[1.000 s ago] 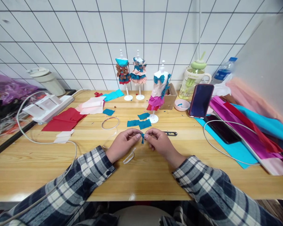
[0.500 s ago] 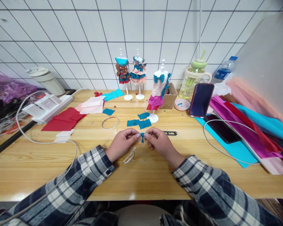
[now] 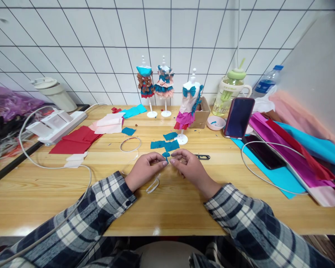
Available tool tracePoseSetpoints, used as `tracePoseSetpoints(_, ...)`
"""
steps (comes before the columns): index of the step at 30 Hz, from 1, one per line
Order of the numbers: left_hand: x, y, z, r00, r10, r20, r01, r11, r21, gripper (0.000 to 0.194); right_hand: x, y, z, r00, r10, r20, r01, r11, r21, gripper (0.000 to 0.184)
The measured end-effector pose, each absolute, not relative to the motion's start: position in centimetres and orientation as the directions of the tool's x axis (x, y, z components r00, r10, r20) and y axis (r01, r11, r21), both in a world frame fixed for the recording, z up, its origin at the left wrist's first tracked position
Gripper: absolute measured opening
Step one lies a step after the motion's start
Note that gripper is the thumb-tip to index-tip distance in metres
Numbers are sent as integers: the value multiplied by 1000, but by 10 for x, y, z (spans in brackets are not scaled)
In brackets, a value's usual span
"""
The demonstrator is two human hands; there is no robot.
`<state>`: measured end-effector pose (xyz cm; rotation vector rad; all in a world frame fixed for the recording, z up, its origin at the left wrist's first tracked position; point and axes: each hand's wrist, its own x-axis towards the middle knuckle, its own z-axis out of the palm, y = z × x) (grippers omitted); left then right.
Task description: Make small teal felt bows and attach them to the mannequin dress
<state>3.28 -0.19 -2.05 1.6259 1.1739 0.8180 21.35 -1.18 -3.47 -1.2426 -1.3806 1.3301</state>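
My left hand pinches a small teal crepe paper piece between thumb and fingertips. The piece is gathered, with a wider top and a narrow tail hanging down. Close to its right side, my right hand holds nothing I can see, its thumb and forefinger slightly apart. Beyond the hands lie flat teal paper scraps. A mini dress form in a pink and magenta paper dress with a teal bow stands behind them. Beside my right hand lies a small black cutter, partly hidden.
Two more dressed forms stand by the tiled wall. On the left are red paper, a power strip and a cup. To the right are a propped phone, a small bowl, a drink bottle and coloured paper sheets.
My right thumb and forefinger have come off the teal crepe paper piece and parted. The piece has turned in my left fingertips and sits slightly further left.
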Motion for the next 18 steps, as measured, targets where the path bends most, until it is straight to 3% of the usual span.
tracePoseSetpoints(7,34,-2,-21,284,958,-31,328,-67,942,27,213,-13,-36,-189,981,44,295,99,-950,15)
tracePoseSetpoints(13,33,-2,-23,299,953,-47,339,-61,939,26,215,-18,-33,-164,924,345,477,380,-793,16)
tracePoseSetpoints(18,33,-2,-22,340,940,-22,376,-115,920,24,215,-21,-31,-207,900,384,532,433,-728,10)
